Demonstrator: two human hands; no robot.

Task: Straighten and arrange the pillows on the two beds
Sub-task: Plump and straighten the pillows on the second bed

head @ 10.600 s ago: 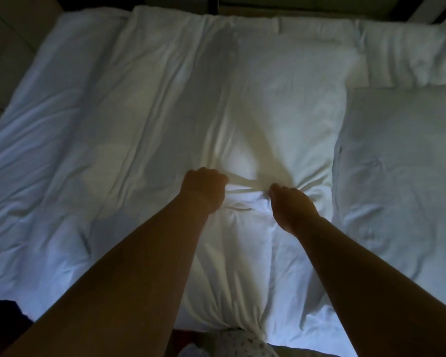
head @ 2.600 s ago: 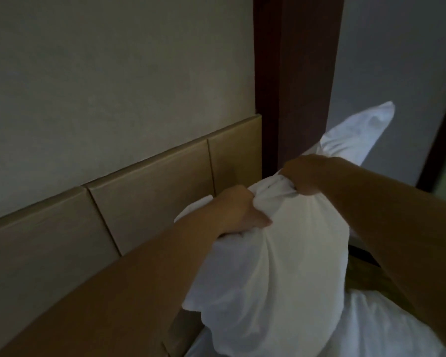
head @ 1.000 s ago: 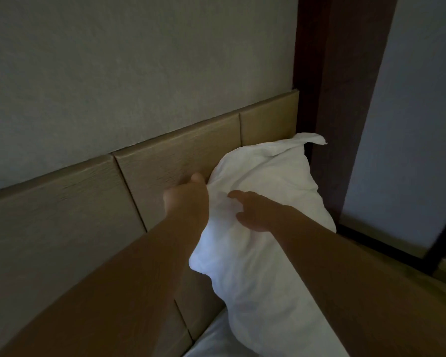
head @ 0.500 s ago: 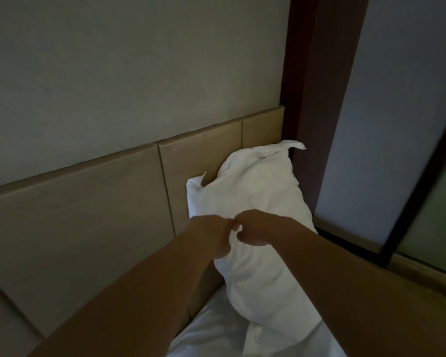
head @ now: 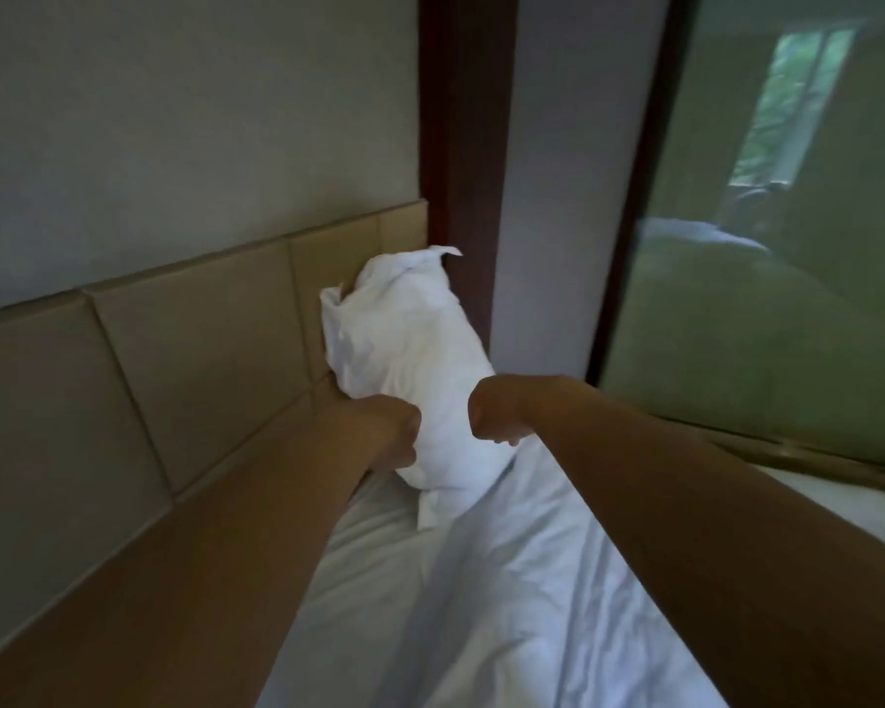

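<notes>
A white pillow stands on end against the tan headboard, at the bed's far corner beside a dark wooden post. Both my hands are closed into fists low on the pillow. My left hand grips its lower left edge next to the headboard. My right hand grips its lower right side, fingers curled under. The two fists are about a hand's width apart. The pillow's top corners stick up, creased.
The white sheet and duvet spread out below the pillow towards me. A dark wooden post rises behind the pillow. A dark-framed glass panel runs along the bed's right side, close to my right arm.
My fists, touching at the pillow's middle half a second ago, have moved apart to its lower sides. The view has dropped back, showing more of the bed.
</notes>
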